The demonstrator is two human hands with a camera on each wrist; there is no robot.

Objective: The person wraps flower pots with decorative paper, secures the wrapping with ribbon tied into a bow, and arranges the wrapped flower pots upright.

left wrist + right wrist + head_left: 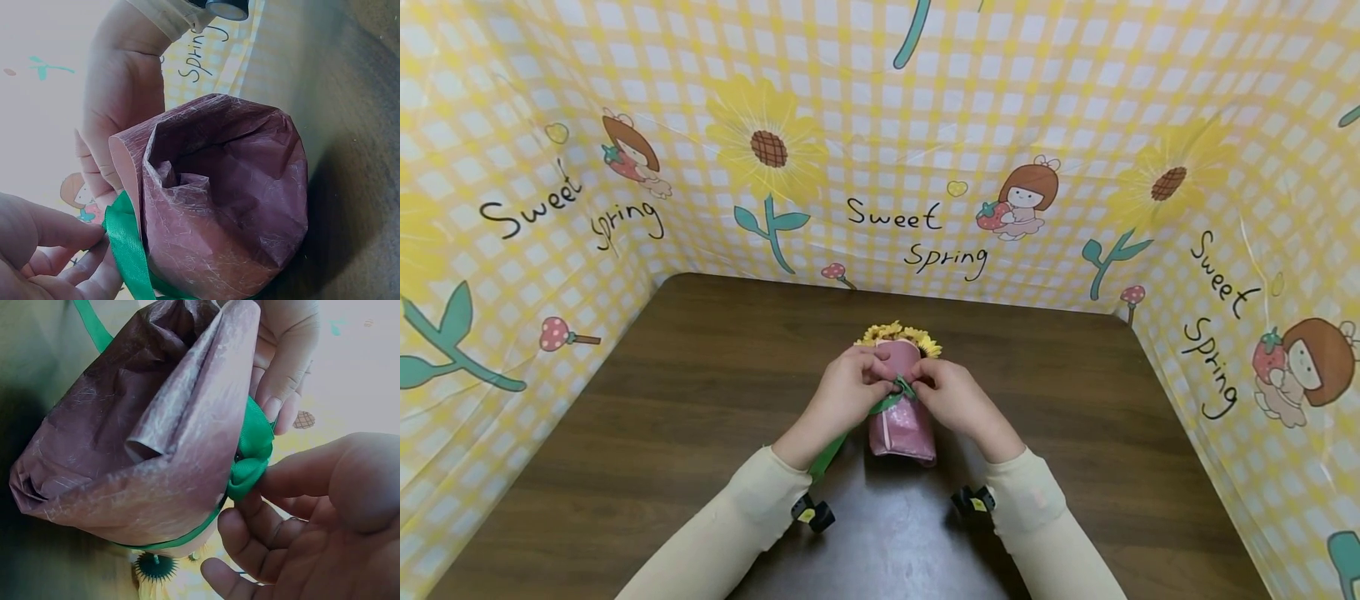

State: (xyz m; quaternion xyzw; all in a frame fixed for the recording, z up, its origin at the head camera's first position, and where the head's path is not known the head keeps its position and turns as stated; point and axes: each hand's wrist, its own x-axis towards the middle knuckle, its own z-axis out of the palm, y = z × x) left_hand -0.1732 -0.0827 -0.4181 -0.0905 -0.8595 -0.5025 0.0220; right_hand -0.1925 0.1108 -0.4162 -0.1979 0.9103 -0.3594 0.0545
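**A:** What do you hold at this moment?

**B:** I hold a small bouquet (901, 400), yellow artificial sunflowers (898, 336) wrapped in mauve crinkled paper (225, 194). It lies on the dark wooden surface (625, 417), near the middle, with the flower heads pointing away from me and the closed end of the wrap toward me. A green ribbon (250, 450) goes around the middle of the wrap.

**A:** And your hands, how are they?

**B:** My left hand (844, 392) has its grip pinched on the ribbon at the left side of the wrap; one long end of the ribbon runs down under my left wrist. My right hand (951, 396) has thumb and fingers closed on the bunched part of the ribbon, which presses against the paper. Both hands meet on top of the bouquet, almost touching each other.

**A:** Which step is this, you think?

**B:** I judge I am in the middle of tying the ribbon. There is a gathered fold, maybe a first knot, but I cannot see a finished bow.

**A:** What does the next move ask from you?

**B:** I think it asks for even tension on both ends, so the knot sits tight without crushing the thin paper, and the wrap must not roll on the surface.
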